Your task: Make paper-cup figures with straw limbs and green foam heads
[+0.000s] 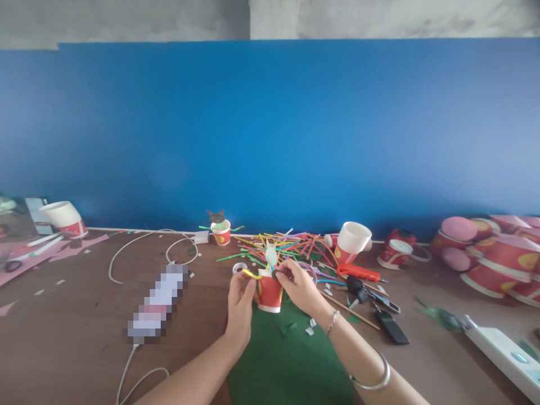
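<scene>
Presently at one red cup, two half-curled hands: left hand with one pinched yellow strip, right hand, hold unclear.

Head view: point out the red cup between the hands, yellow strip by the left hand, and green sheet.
Red cup (270, 293): head view, front wall.
Yellow strip (252, 274): head view, visible middle.
Green sheet (291, 360): head view, bare surface.
</scene>
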The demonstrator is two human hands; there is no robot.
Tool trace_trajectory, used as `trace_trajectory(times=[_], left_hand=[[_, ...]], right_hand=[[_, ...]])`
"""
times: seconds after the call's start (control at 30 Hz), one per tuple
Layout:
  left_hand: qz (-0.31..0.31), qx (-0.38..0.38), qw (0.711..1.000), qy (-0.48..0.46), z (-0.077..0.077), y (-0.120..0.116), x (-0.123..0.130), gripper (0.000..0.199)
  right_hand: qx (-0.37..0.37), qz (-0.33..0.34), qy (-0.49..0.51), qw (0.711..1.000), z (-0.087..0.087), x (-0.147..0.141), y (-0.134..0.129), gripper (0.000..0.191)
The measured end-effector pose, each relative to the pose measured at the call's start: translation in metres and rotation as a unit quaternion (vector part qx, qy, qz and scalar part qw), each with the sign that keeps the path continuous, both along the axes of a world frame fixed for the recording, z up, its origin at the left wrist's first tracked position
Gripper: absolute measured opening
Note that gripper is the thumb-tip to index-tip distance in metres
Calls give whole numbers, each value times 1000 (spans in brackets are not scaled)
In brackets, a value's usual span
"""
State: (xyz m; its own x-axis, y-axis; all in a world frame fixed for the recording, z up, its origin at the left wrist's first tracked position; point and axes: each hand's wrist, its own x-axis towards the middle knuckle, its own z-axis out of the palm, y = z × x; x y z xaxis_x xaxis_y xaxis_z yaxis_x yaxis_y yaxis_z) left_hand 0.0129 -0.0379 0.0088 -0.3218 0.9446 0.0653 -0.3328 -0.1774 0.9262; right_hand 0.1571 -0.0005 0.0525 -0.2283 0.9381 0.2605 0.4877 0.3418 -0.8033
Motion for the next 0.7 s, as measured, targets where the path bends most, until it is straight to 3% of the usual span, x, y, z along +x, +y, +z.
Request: trace_trajectory(times=[0.23,0.43,0.7], left_hand=[[-14,94,989,115,10,-6,-6,32],[-27,41,993,110,11,-2,-6,40],[-49,50,993,91,20,1,-10,43]], right_hand=[[17,1,-30,999,8,-2,-5,5],[15,23,-63,998,16,-5,-13,6],[10,71,-91,993,31,-8,-27,12]])
